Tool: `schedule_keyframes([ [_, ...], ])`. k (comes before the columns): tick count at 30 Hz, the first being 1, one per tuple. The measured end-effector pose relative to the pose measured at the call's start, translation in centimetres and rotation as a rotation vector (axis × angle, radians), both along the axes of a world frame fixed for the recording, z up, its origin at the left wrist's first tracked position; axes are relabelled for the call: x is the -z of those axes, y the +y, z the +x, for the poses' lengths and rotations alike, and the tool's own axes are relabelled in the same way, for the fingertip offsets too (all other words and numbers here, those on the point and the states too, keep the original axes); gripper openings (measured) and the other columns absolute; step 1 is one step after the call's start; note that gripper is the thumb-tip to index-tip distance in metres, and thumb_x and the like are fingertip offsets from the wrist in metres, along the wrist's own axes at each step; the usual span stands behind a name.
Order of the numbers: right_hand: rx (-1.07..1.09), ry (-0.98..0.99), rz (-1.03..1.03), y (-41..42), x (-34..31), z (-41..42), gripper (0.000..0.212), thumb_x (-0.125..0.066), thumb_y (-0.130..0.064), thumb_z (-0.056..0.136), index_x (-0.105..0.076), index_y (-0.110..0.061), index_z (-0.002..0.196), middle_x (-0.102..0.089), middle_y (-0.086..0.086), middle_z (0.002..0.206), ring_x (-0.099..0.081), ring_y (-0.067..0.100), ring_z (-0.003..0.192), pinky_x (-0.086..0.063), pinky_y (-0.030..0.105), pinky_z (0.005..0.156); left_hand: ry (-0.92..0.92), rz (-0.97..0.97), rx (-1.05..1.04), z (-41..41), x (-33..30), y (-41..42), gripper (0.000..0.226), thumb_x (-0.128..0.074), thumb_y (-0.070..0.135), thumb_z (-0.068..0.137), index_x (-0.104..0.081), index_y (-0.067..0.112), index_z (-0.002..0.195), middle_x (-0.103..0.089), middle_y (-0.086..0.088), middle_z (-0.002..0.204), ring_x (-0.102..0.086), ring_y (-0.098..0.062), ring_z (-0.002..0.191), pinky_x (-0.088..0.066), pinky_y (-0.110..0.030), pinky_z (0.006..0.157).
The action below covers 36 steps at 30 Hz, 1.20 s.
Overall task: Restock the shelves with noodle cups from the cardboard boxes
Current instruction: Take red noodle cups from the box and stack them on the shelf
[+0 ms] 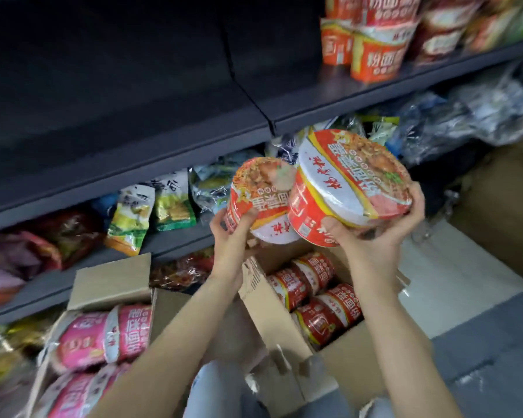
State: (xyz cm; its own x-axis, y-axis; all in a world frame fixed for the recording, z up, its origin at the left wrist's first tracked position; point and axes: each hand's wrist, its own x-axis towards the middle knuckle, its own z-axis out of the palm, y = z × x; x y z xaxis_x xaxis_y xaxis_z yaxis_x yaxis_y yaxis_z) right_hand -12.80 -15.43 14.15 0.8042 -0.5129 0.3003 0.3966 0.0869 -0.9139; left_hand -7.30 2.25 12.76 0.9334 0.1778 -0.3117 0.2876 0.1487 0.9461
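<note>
Hands' grip: left hand (228, 233) and right hand (384, 233) each clutch a red Chinese-lettered noodle cup (349, 185).

I see snack bags (151, 211) leaning below, clear-wrapped packs (465, 122) (probably more snacks, too blurred) and pale floor (453, 276).

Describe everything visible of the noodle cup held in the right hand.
The right-hand noodle cup is a wide, shallow bowl with red and yellow sides and a sealed lid printed with a noodle photo and white lettering, wrapped in what looks like glossy film. It is tilted, lid towards the camera, above the open cardboard box. The right hand grips it from below, thumb on the near side. Its left edge overlaps the left hand's cup.
</note>
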Motion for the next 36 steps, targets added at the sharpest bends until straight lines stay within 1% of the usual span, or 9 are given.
schedule_keyframes([
  [5, -0.042, -0.064, -0.014, 2.6, -5.7, 0.3, 0.110, -0.089, -0.024, 0.061, -0.013, -0.037, 0.141, -0.032, -0.005, 0.144, -0.043, 0.006, 0.129, -0.044, 0.024, 0.101, -0.061, -0.098, -0.103, -1.6, -7.4, 0.1, 0.068, -0.068, 0.038, 0.085, -0.025, 0.027, 0.138, -0.055, -0.003, 0.101, -0.062, -0.007, 0.063, -0.054, -0.040, 0.081],
  [10, -0.038, -0.096, -0.094, 5.4, -10.5, 4.2, 0.107, -0.088, -0.036, 0.061, -0.013, -0.044, 0.137, -0.031, -0.006, 0.144, -0.041, 0.007, 0.128, -0.041, 0.031, 0.105, -0.047, -0.283, -0.173, 1.9, -10.8, 0.8, 0.091, -0.074, 0.046, 0.077, -0.017, 0.027, 0.145, -0.042, -0.008, 0.133, -0.054, -0.021, 0.098, -0.053, -0.043, 0.084],
  [14, -0.035, -0.105, -0.145, 7.8, -11.8, 9.3, 0.107, -0.087, -0.039, 0.060, -0.010, -0.050, 0.134, -0.031, -0.004, 0.146, -0.041, 0.012, 0.129, -0.041, 0.034, 0.105, -0.062, -0.376, -0.199, 6.5, -11.9, 1.8, 0.086, -0.076, 0.035, 0.077, -0.021, 0.021, 0.141, -0.047, -0.010, 0.123, -0.058, -0.026, 0.093, -0.053, -0.049, 0.085],
  [18, -0.036, -0.097, -0.176, 10.6, -11.7, 14.5, 0.114, -0.087, -0.046, 0.057, -0.008, -0.048, 0.139, -0.030, -0.004, 0.147, -0.039, 0.013, 0.130, -0.040, 0.038, 0.107, -0.034, -0.251, -0.209, 11.9, -11.6, 4.0, 0.087, -0.072, 0.047, 0.075, -0.027, 0.014, 0.141, -0.052, -0.011, 0.122, -0.059, -0.030, 0.101, -0.051, -0.050, 0.091],
  [22, -0.024, -0.100, -0.248, 11.5, -12.2, 18.8, 0.116, -0.086, -0.041, 0.061, -0.005, -0.041, 0.144, -0.029, -0.002, 0.148, -0.038, 0.009, 0.129, -0.036, 0.023, 0.098, -0.038, 0.126, -0.060, 18.5, -10.7, 6.7, 0.107, -0.047, 0.084, 0.052, -0.047, 0.014, 0.134, -0.060, -0.011, 0.124, -0.061, -0.031, 0.106, -0.051, -0.048, 0.092],
  [26, -0.004, -0.072, -0.318, 12.1, -13.3, 22.5, 0.117, -0.085, -0.041, 0.064, -0.003, -0.038, 0.146, -0.029, 0.002, 0.149, -0.039, 0.014, 0.129, -0.036, 0.026, 0.097, -0.144, 0.284, 0.068, 21.0, -13.0, 8.2, 0.092, -0.024, 0.088, 0.070, -0.061, 0.020, 0.121, -0.065, -0.007, 0.116, -0.063, -0.025, 0.103, -0.050, -0.042, 0.094],
  [30, 0.010, -0.046, -0.487, 13.3, -14.3, 26.2, 0.120, -0.080, -0.050, 0.067, 0.006, -0.034, 0.149, -0.024, 0.006, 0.150, -0.036, 0.020, 0.132, -0.035, 0.035, 0.100, -0.308, 0.112, 0.124, 21.5, -11.5, 9.2, 0.027, -0.050, 0.046, 0.093, -0.058, 0.027, 0.112, -0.064, 0.007, 0.107, -0.060, -0.004, 0.093, -0.046, -0.023, 0.077],
  [33, -0.006, -0.052, -0.585, 14.1, -13.9, 28.2, 0.117, -0.070, -0.061, 0.071, 0.015, -0.037, 0.147, -0.023, 0.006, 0.152, -0.035, 0.024, 0.135, -0.038, 0.044, 0.104, -0.482, 0.392, 0.190, 22.9, -8.6, 9.5, 0.076, -0.080, 0.044, 0.067, -0.037, 0.032, 0.128, -0.055, 0.010, 0.124, -0.055, -0.009, 0.114, -0.046, -0.035, 0.096],
  [36, -0.084, -0.064, -0.596, 13.9, -12.4, 28.9, 0.106, -0.062, -0.059, 0.080, 0.021, -0.042, 0.143, -0.018, 0.005, 0.154, -0.032, 0.020, 0.137, -0.037, 0.044, 0.109, -0.501, 0.548, 0.109, 24.3, -7.5, 8.5, 0.124, -0.085, 0.060, 0.049, -0.016, 0.030, 0.147, -0.043, 0.000, 0.141, -0.045, -0.019, 0.129, -0.043, -0.048, 0.104],
])
